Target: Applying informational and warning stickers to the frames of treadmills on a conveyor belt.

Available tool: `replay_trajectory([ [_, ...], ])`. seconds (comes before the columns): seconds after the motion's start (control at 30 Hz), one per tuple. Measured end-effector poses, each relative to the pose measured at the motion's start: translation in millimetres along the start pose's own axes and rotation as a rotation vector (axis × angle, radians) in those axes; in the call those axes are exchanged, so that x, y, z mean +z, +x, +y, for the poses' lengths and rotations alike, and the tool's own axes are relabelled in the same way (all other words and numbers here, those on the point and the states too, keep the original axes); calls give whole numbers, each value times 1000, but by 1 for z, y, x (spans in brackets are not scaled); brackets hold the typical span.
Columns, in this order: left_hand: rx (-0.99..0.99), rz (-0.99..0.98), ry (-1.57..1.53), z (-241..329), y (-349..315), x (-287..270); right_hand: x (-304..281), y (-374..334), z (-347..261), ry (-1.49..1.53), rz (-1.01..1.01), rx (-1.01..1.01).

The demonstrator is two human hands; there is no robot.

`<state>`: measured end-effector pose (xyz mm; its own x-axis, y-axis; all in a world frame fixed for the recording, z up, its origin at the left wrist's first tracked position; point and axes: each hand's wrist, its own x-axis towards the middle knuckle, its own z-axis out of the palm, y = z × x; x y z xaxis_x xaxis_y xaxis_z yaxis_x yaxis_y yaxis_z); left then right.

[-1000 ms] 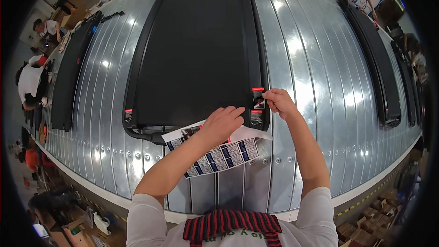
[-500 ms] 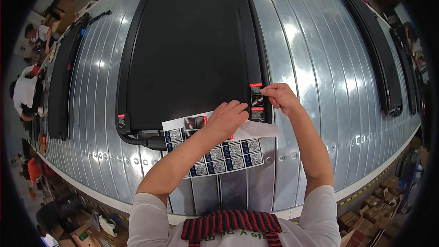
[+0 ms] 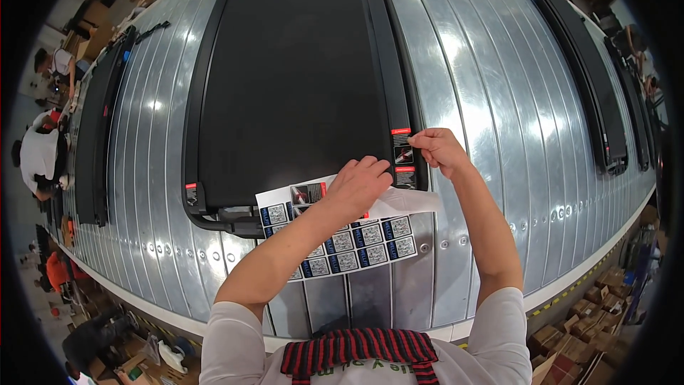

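Note:
A black treadmill deck (image 3: pixel 299 85) lies lengthwise before me, with a raised rail down each side. Near the close end of its right rail is a red, black and white warning label (image 3: pixel 403 153). My right hand (image 3: pixel 440 151) pinches at this label's upper right edge, fingers closed. My left hand (image 3: pixel 362 184) is bent over a white sticker sheet (image 3: pixel 338 249) at the deck's near end, its fingertips reaching the label's lower left side. The sheet bears several square code stickers and red-topped labels; its right part curls up, showing the pale back. The left fingertips' undersides are hidden.
A small label (image 3: pixel 191 194) sits on the deck's left near corner. The table is ribbed shiny metal (image 3: pixel 477 135). Other black decks lie left (image 3: pixel 96 135) and right (image 3: pixel 581 78). Co-workers (image 3: pixel 44 153) stand at the left; cardboard boxes (image 3: pixel 577 328) are piled at the lower right.
Both hands keep nearly the same place at the label and sheet. The whole view has shifted slightly; a co-worker at the far right edge of the table has moved.

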<state>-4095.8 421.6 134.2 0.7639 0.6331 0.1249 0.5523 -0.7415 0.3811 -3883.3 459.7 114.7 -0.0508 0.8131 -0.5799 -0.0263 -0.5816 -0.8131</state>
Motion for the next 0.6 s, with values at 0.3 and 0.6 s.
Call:
replay_trajectory([
  [0.3, 32, 2, 24, 1, 4, 1, 3, -2, 0, -2, 45, -42],
  [0.6, 24, -136, 36, 7, 13, -7, 6, -6, -1, -17, 83, -85],
])
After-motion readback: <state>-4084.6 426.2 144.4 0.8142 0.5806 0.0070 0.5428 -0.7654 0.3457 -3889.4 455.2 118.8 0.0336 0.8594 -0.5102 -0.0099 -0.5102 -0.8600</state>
